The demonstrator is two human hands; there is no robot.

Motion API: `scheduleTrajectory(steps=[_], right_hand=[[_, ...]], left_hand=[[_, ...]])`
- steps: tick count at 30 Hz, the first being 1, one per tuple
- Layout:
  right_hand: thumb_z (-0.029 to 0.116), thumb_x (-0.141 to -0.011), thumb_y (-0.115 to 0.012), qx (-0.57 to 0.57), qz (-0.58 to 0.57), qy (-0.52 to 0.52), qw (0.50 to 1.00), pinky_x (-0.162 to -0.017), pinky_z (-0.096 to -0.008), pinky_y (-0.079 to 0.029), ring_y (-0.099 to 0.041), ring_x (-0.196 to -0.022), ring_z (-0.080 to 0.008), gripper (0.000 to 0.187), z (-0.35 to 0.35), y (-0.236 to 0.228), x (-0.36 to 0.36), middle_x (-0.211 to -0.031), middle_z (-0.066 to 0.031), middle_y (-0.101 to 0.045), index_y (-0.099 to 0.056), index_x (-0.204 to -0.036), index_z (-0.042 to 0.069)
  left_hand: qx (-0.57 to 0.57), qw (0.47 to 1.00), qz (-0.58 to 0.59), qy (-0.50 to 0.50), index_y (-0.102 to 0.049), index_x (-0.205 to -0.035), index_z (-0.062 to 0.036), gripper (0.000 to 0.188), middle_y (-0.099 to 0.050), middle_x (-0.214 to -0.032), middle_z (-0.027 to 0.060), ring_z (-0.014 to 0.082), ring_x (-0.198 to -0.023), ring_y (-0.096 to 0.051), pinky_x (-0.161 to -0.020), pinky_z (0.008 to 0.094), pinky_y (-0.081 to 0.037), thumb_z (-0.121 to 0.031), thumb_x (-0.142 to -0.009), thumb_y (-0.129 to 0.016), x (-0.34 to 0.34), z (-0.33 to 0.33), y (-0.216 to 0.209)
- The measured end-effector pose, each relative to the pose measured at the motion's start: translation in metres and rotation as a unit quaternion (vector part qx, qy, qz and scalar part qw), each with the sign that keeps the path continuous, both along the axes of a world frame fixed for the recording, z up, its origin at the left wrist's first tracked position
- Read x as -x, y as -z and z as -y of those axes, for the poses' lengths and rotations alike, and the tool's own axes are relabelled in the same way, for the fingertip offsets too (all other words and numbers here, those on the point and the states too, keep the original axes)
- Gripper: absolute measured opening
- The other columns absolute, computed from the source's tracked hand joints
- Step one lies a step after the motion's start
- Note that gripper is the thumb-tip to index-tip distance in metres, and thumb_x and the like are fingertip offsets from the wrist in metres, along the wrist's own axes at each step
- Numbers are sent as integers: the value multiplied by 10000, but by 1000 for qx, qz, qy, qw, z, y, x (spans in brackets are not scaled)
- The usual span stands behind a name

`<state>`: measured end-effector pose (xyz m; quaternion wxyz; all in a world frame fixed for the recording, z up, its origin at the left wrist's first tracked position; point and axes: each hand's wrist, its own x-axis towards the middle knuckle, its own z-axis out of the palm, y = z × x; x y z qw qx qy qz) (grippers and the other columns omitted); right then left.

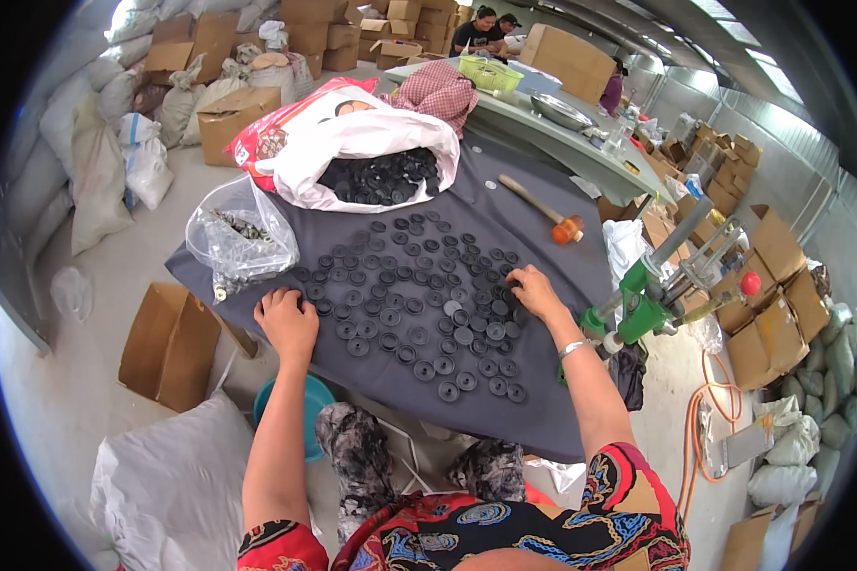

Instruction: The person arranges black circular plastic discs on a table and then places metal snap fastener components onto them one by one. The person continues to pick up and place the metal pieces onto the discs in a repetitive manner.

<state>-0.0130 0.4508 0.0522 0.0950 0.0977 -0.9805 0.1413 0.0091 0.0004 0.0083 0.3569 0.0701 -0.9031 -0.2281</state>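
Observation:
Many round black plastic discs (389,317) with raised rims lie spread over the dark cloth-covered table (390,381). At the spread's left edge, my left hand (288,324) rests on the cloth, fingers bent and slightly apart, the thumb close to a disc. My right hand (537,292) is at the right edge, its thumb and fingers bent together around a black disc, partly hidden. Behind the spread, a white sack (300,176) lies with its mouth toward me, full of black pieces. A clear plastic bag (241,228) of small metal parts sits at the left corner.
A mallet (543,211) with an orange head lies at the back right. Beside the table's right edge stands a green hand press (643,303) with a red knob. Cardboard boxes (169,344) and a teal basin (316,419) are on the floor. Other people work at a far table.

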Motion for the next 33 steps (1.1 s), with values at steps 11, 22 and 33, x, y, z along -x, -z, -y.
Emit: scheduleTrajectory(steps=[11,22,33], right_hand=[[-7,-734,-537,179,-108,122,970,-712,-420,-496,-630,-801,-377,176,-15,22,15,-827,-187,-662,-604,-896,-2],[157,-867,-567,8,-128,90,988,-918,-433,-441,-544,-1083,-329,245,6,21,-6,-1151,-147,-610,-628,-1089,74],[231,-917,-521,36,-104,39,993,-1048,-400,-372,-465,-1244,-344,314,-21,35,14,-1284,-134,-562,-617,-1170,71]], left_hand=[[36,999,11,-12,-688,-873,-71,184,-656,-1023,56,260,-1039,-553,-979,464,-347,-164,-740,-602,6,3,7],[34,999,38,-14,-702,-909,-69,214,-653,-1090,49,262,-1071,-549,-997,467,-338,-174,-755,-596,6,5,8],[33,999,30,-9,-700,-907,-74,208,-657,-1061,45,259,-1065,-552,-999,469,-338,-175,-754,-604,9,0,7]])
